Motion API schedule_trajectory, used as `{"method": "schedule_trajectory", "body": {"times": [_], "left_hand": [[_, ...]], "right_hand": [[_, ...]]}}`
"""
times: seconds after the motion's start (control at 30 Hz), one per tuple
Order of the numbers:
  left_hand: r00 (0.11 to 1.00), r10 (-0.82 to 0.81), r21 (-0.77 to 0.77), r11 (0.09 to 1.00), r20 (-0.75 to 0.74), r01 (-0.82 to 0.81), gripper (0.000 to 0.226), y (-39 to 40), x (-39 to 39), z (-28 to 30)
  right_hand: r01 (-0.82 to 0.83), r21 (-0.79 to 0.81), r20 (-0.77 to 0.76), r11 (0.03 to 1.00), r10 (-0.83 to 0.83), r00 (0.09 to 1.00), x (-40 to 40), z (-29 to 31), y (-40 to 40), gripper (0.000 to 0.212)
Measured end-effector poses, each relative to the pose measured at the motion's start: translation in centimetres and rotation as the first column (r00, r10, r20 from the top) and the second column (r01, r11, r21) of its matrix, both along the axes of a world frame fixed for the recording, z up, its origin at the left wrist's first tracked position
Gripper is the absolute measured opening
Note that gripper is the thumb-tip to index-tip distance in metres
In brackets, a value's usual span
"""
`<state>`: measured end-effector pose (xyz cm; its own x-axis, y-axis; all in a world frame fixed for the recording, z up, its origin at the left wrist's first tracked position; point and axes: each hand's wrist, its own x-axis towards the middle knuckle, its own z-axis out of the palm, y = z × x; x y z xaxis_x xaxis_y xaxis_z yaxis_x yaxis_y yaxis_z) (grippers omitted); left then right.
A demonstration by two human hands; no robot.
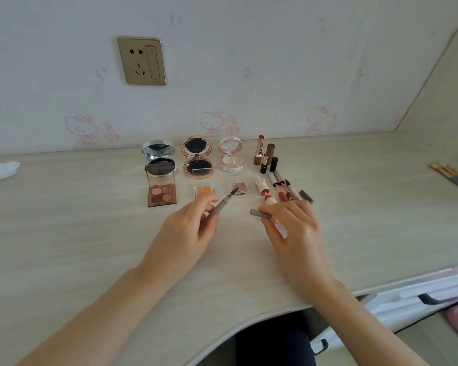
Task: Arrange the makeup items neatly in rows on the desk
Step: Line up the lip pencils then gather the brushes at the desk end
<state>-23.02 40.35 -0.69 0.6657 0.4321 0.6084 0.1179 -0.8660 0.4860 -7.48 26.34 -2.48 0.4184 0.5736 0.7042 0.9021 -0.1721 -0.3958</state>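
Most of the arranging looks done. Across the middle of the frame, three open compacts [197, 156] stand in a back row on the desk [77, 220], with an eyeshadow quad [161, 195] and two small single pans [204, 190] in front. Lipsticks [265, 154] and slim liners [284, 187] cluster at centre right, less tidy. The left hand [188, 228] pinches an uncapped brow pencil with its spoolie [222, 202] just below centre; the right hand [292, 228] pinches its grey cap [259, 213]. Capping and placing it likely remains.
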Motion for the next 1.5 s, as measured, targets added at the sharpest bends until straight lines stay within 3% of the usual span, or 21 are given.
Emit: {"method": "schedule_trajectory", "body": {"times": [0.27, 0.37, 0.57, 0.77, 0.87, 1.0, 1.17, 1.3, 1.5], "left_hand": [[0.996, -0.075, -0.16, 0.984, 0.053, 0.083, 0.008, -1.1, 0.6, 1.2], [0.985, -0.16, -0.243, 0.955, 0.066, 0.171, 0.016, -1.5, 1.3, 1.1], [0.962, -0.258, -0.242, 0.931, 0.089, 0.273, 0.022, -3.5, 4.1, 1.4], [0.965, -0.262, -0.16, 0.954, -0.026, 0.255, 0.02, -6.5, 9.2, 2.0], [0.973, -0.205, -0.039, 0.979, -0.11, 0.202, 0.02, -7.4, 12.5, 2.1], [0.959, -0.109, 0.119, 0.982, -0.262, 0.145, 0.027, -8.0, 17.0, 2.0], [0.899, -0.006, 0.238, 0.964, -0.437, 0.121, 0.032, -8.2, 20.4, 1.4], [0.882, 0.042, 0.336, 0.932, -0.47, 0.134, 0.034, -8.2, 21.2, 0.9], [0.862, 0.108, 0.428, 0.894, -0.496, 0.134, 0.042, -8.3, 21.3, 0.5]], "right_hand": [[-0.008, 0.026, -0.165, 1.0, 0.012, 0.986, 0.1, 1.2, -0.8, 0.022], [0.015, 0.026, -0.257, 1.0, -0.007, 0.966, 0.9, 1.9, -2.0, 0.03], [0.079, -0.036, -0.249, 0.996, -0.086, 0.965, 4.6, 2.1, -4.7, 0.029], [0.147, -0.127, -0.286, 0.981, -0.178, 0.941, 9.7, 1.7, -6.7, 0.029], [0.187, -0.159, -0.269, 0.969, -0.225, 0.937, 12.2, 1.3, -7.6, 0.028], [0.204, -0.215, -0.158, 0.955, -0.24, 0.958, 14.6, 0.7, -8.2, 0.027], [0.184, -0.276, 0.035, 0.944, -0.181, 0.983, 16.4, -0.1, -8.3, 0.01], [0.178, -0.309, 0.072, 0.934, -0.163, 0.984, 16.7, -0.3, -8.6, 0.011], [0.109, -0.365, 0.009, 0.925, -0.114, 0.993, 16.1, 0.1, -9.2, 0.02]]}}
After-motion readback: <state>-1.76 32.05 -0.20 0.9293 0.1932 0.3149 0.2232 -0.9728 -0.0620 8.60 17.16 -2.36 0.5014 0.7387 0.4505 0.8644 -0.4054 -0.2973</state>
